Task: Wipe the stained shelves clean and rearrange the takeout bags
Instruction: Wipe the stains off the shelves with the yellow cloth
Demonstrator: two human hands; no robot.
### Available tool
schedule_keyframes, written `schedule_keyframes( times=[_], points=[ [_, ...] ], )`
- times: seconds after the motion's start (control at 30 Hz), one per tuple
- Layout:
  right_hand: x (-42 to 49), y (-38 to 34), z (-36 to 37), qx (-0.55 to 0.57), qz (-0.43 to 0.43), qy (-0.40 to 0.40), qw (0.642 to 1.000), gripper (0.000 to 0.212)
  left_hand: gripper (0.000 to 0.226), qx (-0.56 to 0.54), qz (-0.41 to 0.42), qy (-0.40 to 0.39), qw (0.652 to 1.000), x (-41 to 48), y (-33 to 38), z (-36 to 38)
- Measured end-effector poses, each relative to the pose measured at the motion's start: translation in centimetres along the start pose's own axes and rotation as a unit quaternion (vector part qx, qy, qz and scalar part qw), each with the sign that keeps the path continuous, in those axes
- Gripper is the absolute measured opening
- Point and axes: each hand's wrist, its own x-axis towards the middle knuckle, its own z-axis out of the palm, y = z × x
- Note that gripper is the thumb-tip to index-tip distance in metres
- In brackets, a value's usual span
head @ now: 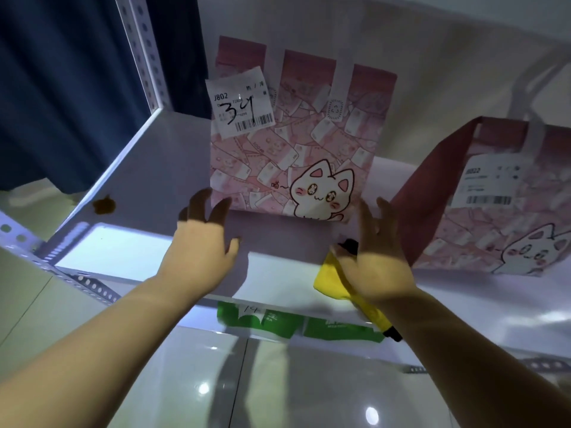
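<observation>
Below shelf (148,180) front edge: one green bag (309,327), "14" handwritten on it.
Left hand (200,251): released, fingers spread, tips at lower left corner of centre pink cat bag (293,143).
Right hand (377,261): yellow cloth (330,279) pinched under thumb, fingers extended beside bag's lower right corner.
One brown stain (104,205) near shelf's left edge; bare shelf between stain and bag.
Pink cat bags counted: two, upright, apart.
Centre label: "J802", "34" handwritten.
Right pink cat bag (494,217): label blurred.
</observation>
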Motion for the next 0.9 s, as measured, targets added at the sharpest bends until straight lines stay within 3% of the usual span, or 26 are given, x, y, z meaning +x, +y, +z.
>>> schedule_keyframes(
  times=[0.1, 0.2, 0.27, 0.33, 0.4, 0.57, 0.67, 0.8, 0.9],
  points=[
    [-2.0, 1.7, 0.2, -0.028, -0.019, -0.057, 0.998, 0.078, 0.057, 0.001, 0.011, 0.000, 1.000, -1.3, 0.5, 1.1],
    [-3.3, 3.2, 1.4, -0.090, -0.043, -0.137, 0.986, 0.061, 0.050, -0.021, 0.008, -0.006, 1.000, -3.1, 0.9, 2.7],
    [-3.9, 3.2, 1.6, -0.115, -0.048, -0.169, 0.978, 0.068, 0.045, -0.044, -0.006, -0.016, 0.999, -4.2, 1.1, 3.5],
    [-4.3, 2.5, 1.3, -0.126, -0.044, -0.172, 0.976, 0.067, 0.042, -0.048, -0.012, -0.031, 0.998, -5.4, 1.1, 4.0],
    [-4.7, 2.6, 1.4, -0.136, -0.091, -0.103, 0.981, 0.063, 0.038, -0.040, -0.001, -0.042, 0.998, -6.5, 1.1, 4.4],
    [-6.0, 1.0, 2.1, -0.131, -0.227, -0.146, 0.954, 0.069, 0.031, -0.027, -0.001, -0.050, 0.998, -8.6, 1.0, 4.4],
    [-5.5, 0.5, 2.4, -0.148, -0.261, -0.114, 0.947, 0.070, 0.032, -0.016, -0.007, -0.040, 0.999, -9.3, 0.6, 3.9],
    [-3.6, -0.5, 3.2, -0.180, -0.207, -0.156, 0.949, 0.075, 0.034, -0.007, -0.033, -0.030, 0.999, -10.0, -0.3, 3.2],
    [-2.4, -1.8, 4.9, -0.127, -0.129, -0.149, 0.972, 0.066, 0.037, -0.001, -0.070, -0.020, 0.997, -10.3, -1.0, 2.7]
  ],
)
